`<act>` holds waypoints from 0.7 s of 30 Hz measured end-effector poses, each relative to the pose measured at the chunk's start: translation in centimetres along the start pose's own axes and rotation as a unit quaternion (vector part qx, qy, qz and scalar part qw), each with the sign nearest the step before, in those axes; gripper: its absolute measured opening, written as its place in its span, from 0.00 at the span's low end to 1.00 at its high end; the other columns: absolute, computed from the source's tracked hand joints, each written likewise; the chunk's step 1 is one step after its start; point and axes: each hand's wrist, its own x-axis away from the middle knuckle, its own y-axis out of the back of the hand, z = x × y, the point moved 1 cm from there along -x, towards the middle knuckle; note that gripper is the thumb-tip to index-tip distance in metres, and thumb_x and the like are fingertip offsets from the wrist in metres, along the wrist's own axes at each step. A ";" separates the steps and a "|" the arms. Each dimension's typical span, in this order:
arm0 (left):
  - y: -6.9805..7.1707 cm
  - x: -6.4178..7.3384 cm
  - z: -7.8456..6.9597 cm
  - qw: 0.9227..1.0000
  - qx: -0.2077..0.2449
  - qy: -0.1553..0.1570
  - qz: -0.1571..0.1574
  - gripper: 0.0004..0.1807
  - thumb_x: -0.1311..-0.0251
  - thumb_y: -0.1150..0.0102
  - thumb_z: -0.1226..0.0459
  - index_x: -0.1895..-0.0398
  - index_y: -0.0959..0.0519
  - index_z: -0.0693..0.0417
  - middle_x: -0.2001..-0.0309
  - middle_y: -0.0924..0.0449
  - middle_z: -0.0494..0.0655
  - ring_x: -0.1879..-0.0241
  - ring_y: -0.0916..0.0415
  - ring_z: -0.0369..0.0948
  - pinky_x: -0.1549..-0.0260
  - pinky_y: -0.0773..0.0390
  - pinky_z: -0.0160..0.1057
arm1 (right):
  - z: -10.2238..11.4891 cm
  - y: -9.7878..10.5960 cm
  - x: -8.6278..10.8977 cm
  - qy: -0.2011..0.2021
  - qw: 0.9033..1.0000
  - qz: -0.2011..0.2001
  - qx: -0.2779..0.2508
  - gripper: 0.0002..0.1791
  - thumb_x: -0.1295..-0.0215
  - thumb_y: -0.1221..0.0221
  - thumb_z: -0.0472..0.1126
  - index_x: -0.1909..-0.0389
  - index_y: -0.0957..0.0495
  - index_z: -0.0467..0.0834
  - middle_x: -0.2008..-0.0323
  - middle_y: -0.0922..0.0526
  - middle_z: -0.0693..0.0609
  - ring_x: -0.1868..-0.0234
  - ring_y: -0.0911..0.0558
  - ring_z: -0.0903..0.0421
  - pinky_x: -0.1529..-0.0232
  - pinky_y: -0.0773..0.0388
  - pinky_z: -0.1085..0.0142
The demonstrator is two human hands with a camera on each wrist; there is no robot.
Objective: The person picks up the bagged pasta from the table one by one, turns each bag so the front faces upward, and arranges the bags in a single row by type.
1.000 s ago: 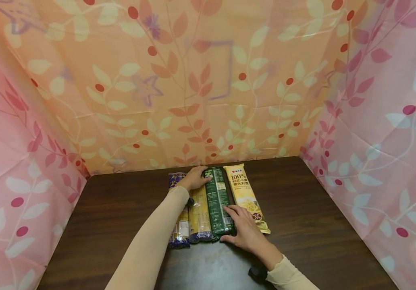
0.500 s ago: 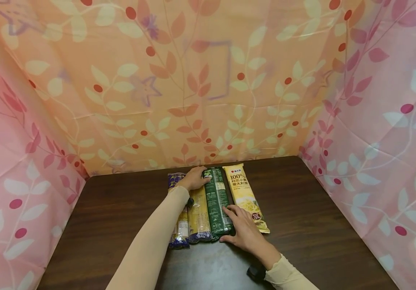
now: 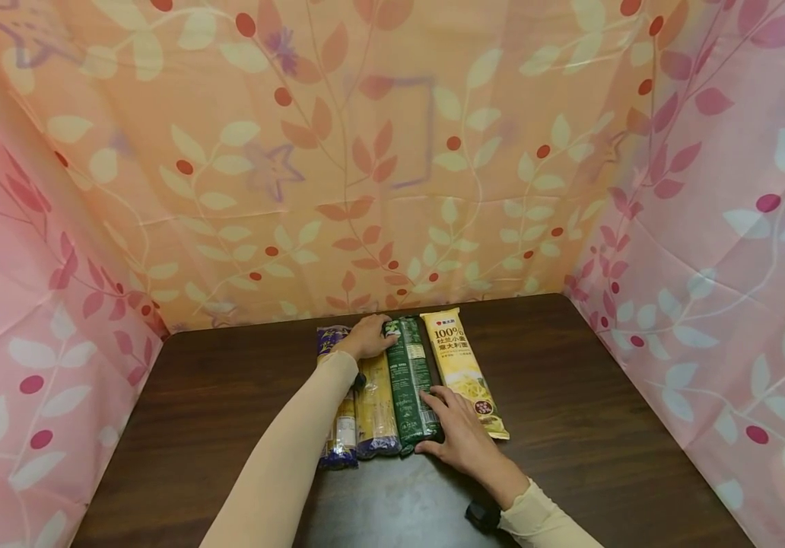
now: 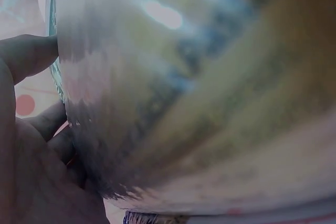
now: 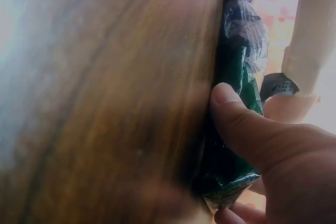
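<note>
A green spaghetti pack (image 3: 409, 388) lies lengthwise on the table, right of a yellow-and-purple pasta pack (image 3: 376, 411). My left hand (image 3: 367, 337) reaches over the yellow pack and holds the green pack at its far end, thumb on the top face. At the near right corner my right hand (image 3: 464, 438) holds the same pack. In the right wrist view the thumb (image 5: 247, 124) presses the end of the green wrapper (image 5: 231, 166), with other fingers lower down. The left wrist view shows shiny, blurred wrapping (image 4: 184, 103) close to the left hand (image 4: 42, 166).
A purple-and-gold pasta pack (image 3: 339, 453) lies at the left of the row, partly hidden by the left arm. A pale yellow pasta pack (image 3: 466, 373) lies slanted at the right. Patterned curtains (image 3: 365, 152) enclose the dark wooden table (image 3: 598, 426).
Both hands stay at the green pack's two ends with almost no movement. The packs hold their places; the head view has shifted very slightly.
</note>
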 end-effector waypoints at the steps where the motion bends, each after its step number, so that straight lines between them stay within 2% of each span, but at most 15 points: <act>1: 0.0 0.0 0.0 1.000 0.002 -0.001 0.001 0.36 0.19 0.43 0.47 0.16 0.37 0.52 0.18 0.39 0.56 0.19 0.42 0.56 0.23 0.37 0.59 | 0.0 0.0 0.0 0.000 1.000 0.001 0.000 0.52 0.47 0.17 0.56 0.22 0.28 0.45 0.27 0.29 0.38 0.30 0.26 0.36 0.32 0.30 0.34; 7: 0.2 -0.3 0.1 1.000 0.003 -0.006 0.002 0.36 0.20 0.42 0.48 0.17 0.35 0.53 0.18 0.38 0.56 0.19 0.41 0.57 0.22 0.38 0.59 | -0.1 0.1 0.0 0.007 1.000 0.003 -0.008 0.50 0.45 0.18 0.56 0.23 0.27 0.48 0.27 0.29 0.37 0.29 0.27 0.35 0.31 0.31 0.34; 17: 0.5 0.1 -0.2 1.000 0.017 -0.015 -0.008 0.33 0.19 0.42 0.50 0.20 0.32 0.54 0.19 0.36 0.57 0.20 0.39 0.57 0.24 0.36 0.59 | -0.2 0.3 0.1 0.021 0.999 -0.020 -0.033 0.43 0.46 0.17 0.50 0.29 0.20 0.45 0.31 0.25 0.37 0.32 0.24 0.34 0.33 0.30 0.32; 19: 0.5 0.3 -0.2 1.000 0.020 -0.016 -0.007 0.31 0.19 0.43 0.51 0.20 0.32 0.54 0.18 0.38 0.56 0.19 0.42 0.57 0.23 0.37 0.60 | -0.2 0.3 0.1 0.018 0.999 -0.019 -0.041 0.42 0.45 0.17 0.50 0.29 0.20 0.46 0.31 0.25 0.37 0.31 0.25 0.33 0.32 0.30 0.32; 21: 0.5 0.6 -0.3 1.000 0.026 -0.016 -0.004 0.30 0.18 0.45 0.53 0.20 0.32 0.53 0.15 0.44 0.55 0.17 0.47 0.57 0.22 0.40 0.60 | -0.3 0.2 0.2 0.014 0.999 -0.016 -0.048 0.42 0.45 0.17 0.49 0.29 0.20 0.46 0.30 0.25 0.38 0.31 0.25 0.33 0.32 0.31 0.32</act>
